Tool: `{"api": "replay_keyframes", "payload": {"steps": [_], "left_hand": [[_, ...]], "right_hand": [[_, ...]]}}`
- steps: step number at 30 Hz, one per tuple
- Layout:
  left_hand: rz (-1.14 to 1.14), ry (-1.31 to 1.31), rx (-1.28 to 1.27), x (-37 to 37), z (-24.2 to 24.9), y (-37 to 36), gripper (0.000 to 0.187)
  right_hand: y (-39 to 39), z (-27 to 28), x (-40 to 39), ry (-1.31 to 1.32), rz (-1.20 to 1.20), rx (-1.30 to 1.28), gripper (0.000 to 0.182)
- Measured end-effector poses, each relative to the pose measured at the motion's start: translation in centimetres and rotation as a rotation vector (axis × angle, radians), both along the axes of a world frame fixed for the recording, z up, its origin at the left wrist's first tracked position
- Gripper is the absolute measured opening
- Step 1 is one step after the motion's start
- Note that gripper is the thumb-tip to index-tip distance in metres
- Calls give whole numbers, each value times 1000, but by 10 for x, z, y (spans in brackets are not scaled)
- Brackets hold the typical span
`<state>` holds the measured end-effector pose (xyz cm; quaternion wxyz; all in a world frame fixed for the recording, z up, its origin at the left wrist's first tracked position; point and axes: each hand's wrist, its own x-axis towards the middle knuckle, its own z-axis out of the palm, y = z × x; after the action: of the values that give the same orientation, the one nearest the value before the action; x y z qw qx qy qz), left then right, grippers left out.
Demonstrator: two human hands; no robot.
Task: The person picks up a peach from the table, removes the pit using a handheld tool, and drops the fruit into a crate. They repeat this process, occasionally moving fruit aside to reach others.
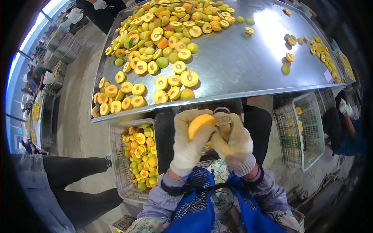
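In front of my lap, my left hand (187,145) in a white knit glove is closed around a yellow peach half (201,125), its rounded side up. My right hand (235,141), gloved too, is wrapped around a small metal tool with a ring-shaped end (222,110), right beside the peach; most of the tool is hidden in the fist. Just beyond both hands, cut peach halves (189,79) lie with their pits showing on the metal table (233,73). Behind them rises a large heap of peaches (159,33).
To my left on the floor stands a plastic crate (118,167) full of peach halves. Another crate (299,132) sits at the right under the table edge. A person's dark-trousered legs (77,174) are close on the left. More peaches (320,50) lie at the table's right end.
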<state>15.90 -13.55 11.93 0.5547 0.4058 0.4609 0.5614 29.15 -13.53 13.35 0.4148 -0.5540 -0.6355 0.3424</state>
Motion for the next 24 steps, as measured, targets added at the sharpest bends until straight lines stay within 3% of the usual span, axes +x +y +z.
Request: {"api": "replay_keyframes", "payload": {"steps": [1, 3, 5, 7, 9, 10, 13, 17, 21, 24], "left_hand": [[57, 147, 114, 4, -1, 0, 38], [62, 185, 119, 5, 0, -1, 44], [111, 558, 250, 9, 3, -4, 40], [136, 525, 282, 11, 5, -1, 37], [67, -204, -80, 6, 12, 12, 35], [46, -299, -84, 0, 9, 17, 39], [47, -484, -24, -8, -2, 18, 47], [22, -473, 7, -3, 1, 15, 48], [36, -358, 29, 2, 5, 11, 50], [46, -254, 97, 7, 3, 8, 55]], "right_hand": [[-1, -7, 2, 28, -13, -40, 28], [0, -12, 4, 59, -18, -80, 27], [-2, -9, 6, 37, 41, -41, 27], [-7, 4, 4, 22, 65, -23, 26], [-14, 28, -3, 346, 187, -586, 25], [-18, 18, -1, 526, 327, -582, 26], [-14, 12, 5, 385, 233, -657, 30], [-16, -1, 2, 239, 273, -552, 41], [-17, -6, 4, 309, 287, -506, 44], [-17, 4, 6, 152, 262, -390, 41]]}}
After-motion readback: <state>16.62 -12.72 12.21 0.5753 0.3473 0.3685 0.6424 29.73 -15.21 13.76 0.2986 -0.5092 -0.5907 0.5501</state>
